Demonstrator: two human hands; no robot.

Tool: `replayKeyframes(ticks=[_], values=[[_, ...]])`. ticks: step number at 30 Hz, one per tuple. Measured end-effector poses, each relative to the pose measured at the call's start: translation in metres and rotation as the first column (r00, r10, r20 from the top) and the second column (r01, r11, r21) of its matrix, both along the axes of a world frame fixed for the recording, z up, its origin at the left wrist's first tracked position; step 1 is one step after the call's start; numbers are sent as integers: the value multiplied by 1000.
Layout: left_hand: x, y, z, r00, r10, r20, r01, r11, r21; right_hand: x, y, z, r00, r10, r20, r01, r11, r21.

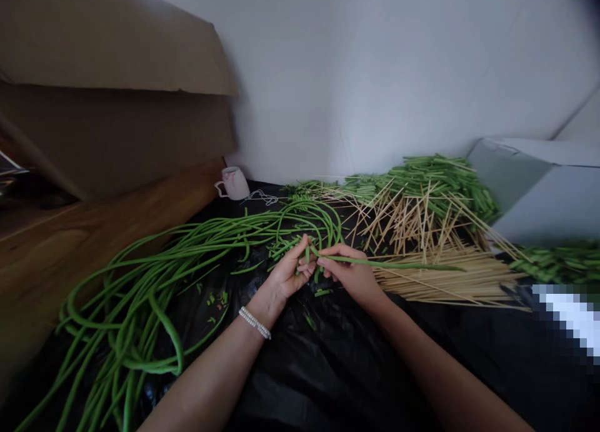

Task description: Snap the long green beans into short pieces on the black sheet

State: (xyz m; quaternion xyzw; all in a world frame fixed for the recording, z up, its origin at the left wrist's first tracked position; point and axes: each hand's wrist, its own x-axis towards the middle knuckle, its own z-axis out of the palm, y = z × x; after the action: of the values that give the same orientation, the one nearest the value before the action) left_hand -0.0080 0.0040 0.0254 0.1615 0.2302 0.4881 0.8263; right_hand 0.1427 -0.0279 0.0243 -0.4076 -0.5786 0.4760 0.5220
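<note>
While the person's left hand point(285, 276) and right hand point(349, 272) meet near the middle of the black plastic sheet point(319, 369), one long green bean point(412, 266) runs out from between their fingertips. The right grip is narrow, pinching this bean near its inner end; the rest passes across the hand and out over the pale sticks point(435, 279), though whether it touches them cannot be told. The left grip is nearly closed, with a short green piece point(308, 254) between thumb and fingers.

To the left, a tangle of long beans point(125, 339) spreads to the lower edge of view, bounded by a wooden panel point(140, 200) and a brown cardboard box point(140, 129). Beyond the hands, cut bean pieces point(440, 179) are heaped towards the white wall point(375, 75), with a mug point(237, 185) beside the panel's far end. A white box point(525, 182) edges the right side. Room for moving lies nearest the person, where dark sheet shows between the forearms.
</note>
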Motion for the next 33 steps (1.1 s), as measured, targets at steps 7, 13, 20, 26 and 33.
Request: replayKeyframes(ticks=[7,13,20,26,33], values=[[-6,-1,4,992,-119,-51,121,991,48,12,5,6,989,47,-139,-68,986,-154],[2,-11,2,917,-170,-361,254,947,199,13,5,10,995,33,-89,-45,989,-140],[-3,-13,3,870,-285,-402,386,901,196,19,7,10,991,79,-107,-94,985,-145],[-5,-14,5,838,-328,-437,462,852,246,29,12,15,903,5,-429,-102,974,-204],[-6,-13,6,853,-288,-435,428,863,269,24,11,15,935,5,-353,-71,982,-173]])
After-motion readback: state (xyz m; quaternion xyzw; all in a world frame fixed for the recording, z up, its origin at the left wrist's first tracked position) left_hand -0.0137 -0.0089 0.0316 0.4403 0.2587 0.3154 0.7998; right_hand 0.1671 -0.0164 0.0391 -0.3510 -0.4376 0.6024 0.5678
